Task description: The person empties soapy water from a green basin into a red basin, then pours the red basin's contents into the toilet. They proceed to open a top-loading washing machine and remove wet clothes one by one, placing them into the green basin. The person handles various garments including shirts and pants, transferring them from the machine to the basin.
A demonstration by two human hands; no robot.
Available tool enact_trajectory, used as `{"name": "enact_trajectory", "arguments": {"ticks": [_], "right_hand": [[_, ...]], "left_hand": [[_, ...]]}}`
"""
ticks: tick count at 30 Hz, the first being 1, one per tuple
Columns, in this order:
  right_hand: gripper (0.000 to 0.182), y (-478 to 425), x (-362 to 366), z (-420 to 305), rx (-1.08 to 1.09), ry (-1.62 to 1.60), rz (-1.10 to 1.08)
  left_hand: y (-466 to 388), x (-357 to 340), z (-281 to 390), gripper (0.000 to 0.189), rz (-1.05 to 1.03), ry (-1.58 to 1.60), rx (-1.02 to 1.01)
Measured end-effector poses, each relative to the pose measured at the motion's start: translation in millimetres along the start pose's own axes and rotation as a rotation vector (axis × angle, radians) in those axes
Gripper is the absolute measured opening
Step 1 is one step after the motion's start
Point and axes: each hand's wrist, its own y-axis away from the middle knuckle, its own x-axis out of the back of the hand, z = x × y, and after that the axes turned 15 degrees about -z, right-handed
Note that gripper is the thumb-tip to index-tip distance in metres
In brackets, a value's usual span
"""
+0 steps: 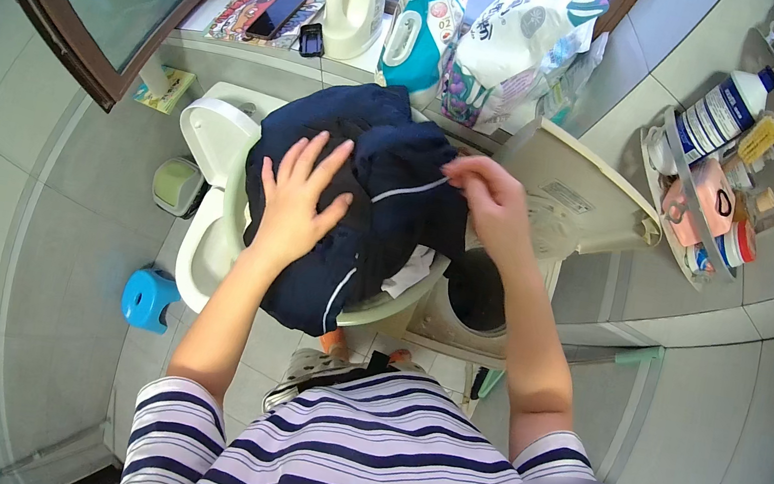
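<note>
A dark navy garment (335, 112) with white piping lies heaped over a pale green basin (416, 296). My left hand (298, 201) rests on the cloth with its fingers spread apart. At the garment's right side, my right hand (492, 202) pinches the fabric near the end of a white stripe. A white cloth (410, 272) shows under the navy one, inside the basin. Whatever else the basin holds is hidden by the garment.
Left of the basin stands a toilet (199, 250) with its lid raised; a blue stool (148, 299) sits nearby. To the right is a washing machine (420, 323) with its lid (578, 189) up. Detergent containers (353, 1) line the sill. A wall shelf (690, 244) holds toiletries.
</note>
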Motion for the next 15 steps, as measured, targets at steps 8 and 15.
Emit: {"name": "enact_trajectory", "arguments": {"ticks": [8,15], "right_hand": [[0.054,87.3,6.3,140.3,-0.48,0.137,-0.021],[0.012,50.5,24.3,24.2,-0.344,-0.192,0.035]], "left_hand": [[-7.3,-11.2,1.8,0.062,0.024,0.058,-0.009],[0.5,-6.5,-1.7,0.061,0.026,0.062,0.008]]}}
